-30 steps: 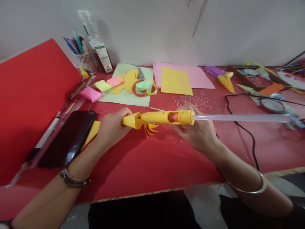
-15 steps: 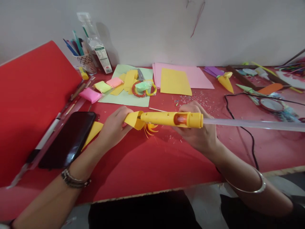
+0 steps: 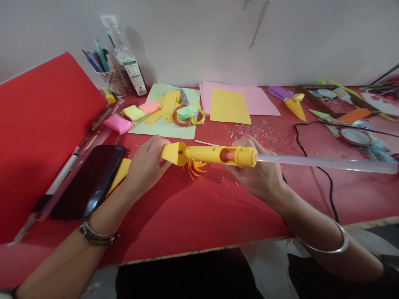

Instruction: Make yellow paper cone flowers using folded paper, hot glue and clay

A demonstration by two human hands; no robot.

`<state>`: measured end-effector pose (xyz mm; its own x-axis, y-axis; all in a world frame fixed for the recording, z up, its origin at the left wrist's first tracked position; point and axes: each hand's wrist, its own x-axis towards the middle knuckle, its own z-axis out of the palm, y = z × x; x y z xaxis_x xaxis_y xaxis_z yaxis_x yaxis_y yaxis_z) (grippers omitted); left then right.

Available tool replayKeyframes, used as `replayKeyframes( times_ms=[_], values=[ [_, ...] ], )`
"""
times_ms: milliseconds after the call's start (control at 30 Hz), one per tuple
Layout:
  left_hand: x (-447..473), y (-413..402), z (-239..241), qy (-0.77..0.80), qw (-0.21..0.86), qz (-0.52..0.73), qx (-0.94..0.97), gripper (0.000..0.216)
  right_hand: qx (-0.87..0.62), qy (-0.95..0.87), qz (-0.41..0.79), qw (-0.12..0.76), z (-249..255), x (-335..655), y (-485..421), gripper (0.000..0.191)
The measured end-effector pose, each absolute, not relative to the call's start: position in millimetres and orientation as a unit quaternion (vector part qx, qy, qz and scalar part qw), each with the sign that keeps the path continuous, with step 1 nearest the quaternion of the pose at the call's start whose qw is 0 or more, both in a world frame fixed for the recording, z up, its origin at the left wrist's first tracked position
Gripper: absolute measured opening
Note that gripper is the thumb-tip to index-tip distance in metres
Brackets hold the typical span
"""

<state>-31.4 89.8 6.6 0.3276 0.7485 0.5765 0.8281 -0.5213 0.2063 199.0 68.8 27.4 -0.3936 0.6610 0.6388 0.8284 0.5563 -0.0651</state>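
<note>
My right hand (image 3: 260, 176) grips a yellow glue gun (image 3: 218, 154) held level above the red tabletop, with a long clear glue stick (image 3: 324, 162) jutting from its back toward the right. The gun's nozzle points left into a rolled yellow paper cone (image 3: 173, 153), and my left hand (image 3: 146, 164) is closed round that cone. Curled yellow paper strips (image 3: 197, 167) hang under the nozzle. Both wrists carry bangles.
A black phone (image 3: 90, 180) lies left of my left hand beside a large red sheet (image 3: 40, 124). Behind lie pink and yellow paper (image 3: 230, 106), clay packets, bangles, a pen cup (image 3: 114, 79), another yellow cone (image 3: 296, 107), a black cable (image 3: 314, 166) and scraps.
The glue gun and its stick have shifted slightly left and up from half a second ago, back toward where they were a second ago. My left hand keeps hold of the cone.
</note>
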Motion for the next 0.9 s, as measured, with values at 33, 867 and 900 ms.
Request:
replayKeyframes(
  times_ms=[33,867,900],
  values=[
    [-31.9,90.1,6.2,-0.487,0.071,-0.315,-0.811,0.007,-0.451,-0.826,-0.129,0.311,27.6,198.9,68.7,0.011],
    [-33.3,90.2,9.7,-0.514,0.069,-0.280,-0.808,0.015,-0.478,-0.825,-0.091,0.287,31.3,194.6,70.3,0.014],
    [-33.1,90.1,9.8,-0.515,0.063,-0.281,-0.808,0.015,-0.481,-0.824,-0.084,0.286,31.1,194.7,70.3,0.014]
  ],
)
